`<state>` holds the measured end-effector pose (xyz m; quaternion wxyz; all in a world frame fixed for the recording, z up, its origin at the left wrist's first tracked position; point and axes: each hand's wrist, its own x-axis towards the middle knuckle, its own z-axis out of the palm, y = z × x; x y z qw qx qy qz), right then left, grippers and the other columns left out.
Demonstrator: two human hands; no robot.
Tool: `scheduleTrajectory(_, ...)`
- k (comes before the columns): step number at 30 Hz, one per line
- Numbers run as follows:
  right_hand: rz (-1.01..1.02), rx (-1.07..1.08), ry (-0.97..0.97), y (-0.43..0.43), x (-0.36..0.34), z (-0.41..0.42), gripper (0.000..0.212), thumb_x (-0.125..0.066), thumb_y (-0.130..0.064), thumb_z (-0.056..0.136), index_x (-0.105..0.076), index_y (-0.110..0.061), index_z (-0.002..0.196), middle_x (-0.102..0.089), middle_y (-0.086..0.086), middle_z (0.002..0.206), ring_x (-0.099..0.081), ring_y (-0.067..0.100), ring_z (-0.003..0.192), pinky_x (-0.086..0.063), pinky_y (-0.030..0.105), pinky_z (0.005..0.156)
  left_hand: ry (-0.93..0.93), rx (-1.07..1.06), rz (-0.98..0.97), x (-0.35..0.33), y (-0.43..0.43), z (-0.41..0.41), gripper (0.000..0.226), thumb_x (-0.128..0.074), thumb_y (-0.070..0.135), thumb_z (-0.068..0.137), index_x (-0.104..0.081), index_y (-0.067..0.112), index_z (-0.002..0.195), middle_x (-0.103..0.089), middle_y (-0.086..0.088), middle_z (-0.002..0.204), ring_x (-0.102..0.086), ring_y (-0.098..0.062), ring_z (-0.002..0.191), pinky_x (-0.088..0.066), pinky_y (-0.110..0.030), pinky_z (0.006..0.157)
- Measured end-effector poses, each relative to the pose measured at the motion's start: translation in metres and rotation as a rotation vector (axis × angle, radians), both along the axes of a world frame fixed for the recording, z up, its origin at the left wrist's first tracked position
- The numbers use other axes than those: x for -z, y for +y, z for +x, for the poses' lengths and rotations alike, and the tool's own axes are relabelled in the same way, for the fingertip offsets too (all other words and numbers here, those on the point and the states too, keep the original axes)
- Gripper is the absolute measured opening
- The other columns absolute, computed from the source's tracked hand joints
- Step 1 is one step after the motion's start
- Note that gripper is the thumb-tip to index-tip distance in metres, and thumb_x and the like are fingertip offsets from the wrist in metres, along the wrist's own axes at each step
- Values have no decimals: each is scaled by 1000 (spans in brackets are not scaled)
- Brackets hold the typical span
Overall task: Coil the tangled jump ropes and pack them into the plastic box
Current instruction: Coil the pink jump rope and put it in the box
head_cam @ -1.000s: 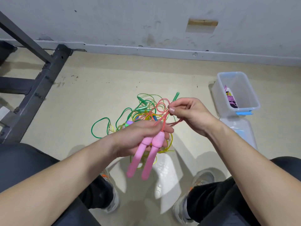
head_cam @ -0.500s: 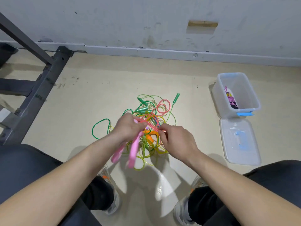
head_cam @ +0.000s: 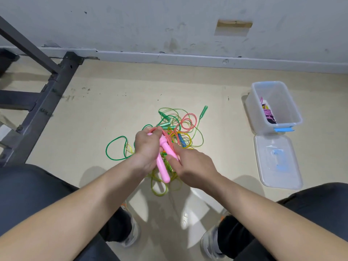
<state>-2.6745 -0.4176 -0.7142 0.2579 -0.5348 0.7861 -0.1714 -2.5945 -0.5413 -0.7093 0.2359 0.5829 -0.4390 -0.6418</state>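
Observation:
A tangle of jump ropes (head_cam: 180, 127) in green, yellow, red and blue lies on the floor in front of me. My left hand (head_cam: 147, 148) grips two pink handles (head_cam: 163, 166) low over the pile; a red cord runs up from them into the tangle. My right hand (head_cam: 190, 163) is beside the handles, its fingers curled on one handle. A clear plastic box (head_cam: 293, 113) stands open at the right with a coiled purple rope (head_cam: 269, 113) inside. A green handle (head_cam: 203, 110) pokes out at the pile's far side.
The box lid (head_cam: 276, 162) lies flat on the floor just in front of the box. A dark metal frame (head_cam: 47, 97) runs along the left. A grey wall and skirting close off the far side. My knees and shoes frame the bottom.
Both hands dropped from chest height down onto the pile. My right hand let go of the red cord and came in against the pink handles, which now point towards me.

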Motion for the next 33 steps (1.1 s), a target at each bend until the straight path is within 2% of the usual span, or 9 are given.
scheduleTrajectory(2, 17, -5, 97, -1, -3, -1, 34, -36, -61, 98, -46, -35, 118, -53, -6, 83, -59, 25, 88, -31, 35, 62, 25, -56, 3, 0, 3, -4, 20, -64, 21, 98, -68, 4, 109, -69, -20, 102, -67, -30, 78, -62, -46, 77)
scheduleTrajectory(6, 23, 126, -40, -7, -9, -2, 38, -43, -68, 89, -49, -30, 88, -53, -9, 78, -56, 20, 77, -35, 32, 58, 104, -93, -12, -3, 6, -8, 7, -65, 20, 97, -71, 16, 99, -68, -25, 103, -72, -37, 86, -61, -52, 81)
scheduleTrajectory(9, 59, 125, -71, -14, -7, -3, 43, -48, -70, 81, -49, -29, 94, -52, -6, 88, -58, 19, 79, -42, 35, 64, 129, -86, -52, -4, 9, -11, 8, -63, 20, 98, -71, 20, 97, -70, -20, 98, -73, -36, 86, -60, -54, 83)
scheduleTrajectory(12, 83, 74, -108, -17, -6, -7, 46, -50, -65, 79, -44, -25, 101, -60, -6, 76, -59, 21, 75, -42, 34, 59, 204, -93, 7, -5, 10, -13, 14, -57, 17, 103, -66, 11, 111, -74, -15, 92, -74, -22, 72, -62, -36, 66)
scheduleTrajectory(15, 59, 68, -175, -19, -4, -9, 54, -49, -67, 71, -45, -28, 108, -63, -6, 76, -61, 18, 73, -52, 38, 63, 249, -105, 119, -12, 7, -10, 19, -53, 18, 104, -64, 9, 116, -76, -9, 77, -71, -21, 61, -58, -30, 57)
scheduleTrajectory(22, 40, 20, -322, -17, -8, -13, 39, -63, -43, 61, -43, -29, 91, -63, -3, 74, -62, 19, 68, -56, 44, 61, 296, -73, 225, -15, 6, -7, 17, -55, 19, 103, -67, 13, 113, -66, -10, 88, -65, -22, 69, -55, -34, 72)
scheduleTrajectory(25, 32, 16, -343, -14, -8, -13, 34, -63, -42, 67, -41, -29, 91, -58, -2, 80, -58, 19, 68, -51, 41, 59, 187, 81, 123, -13, -1, -3, 16, -58, 20, 101, -66, 13, 113, -66, -9, 91, -63, -22, 74, -53, -27, 60)
scheduleTrajectory(29, 44, -64, -262, -9, -4, -22, 44, -60, -49, 67, -43, -23, 98, -55, 0, 85, -56, 20, 72, -50, 42, 63, -37, 485, -223, -20, -24, 9, 6, -61, 18, 96, -65, 19, 101, -67, -1, 82, -60, -16, 70, -47, -29, 63)
scheduleTrajectory(33, 82, -166, -191, -8, -4, -26, 42, -63, -44, 71, -42, -21, 99, -51, -3, 80, -51, 17, 67, -46, 42, 60, -191, 874, -365, -32, -28, 14, 22, -56, 44, 88, -69, 26, 92, -67, -8, 81, -62, -24, 66, -52, -36, 57)
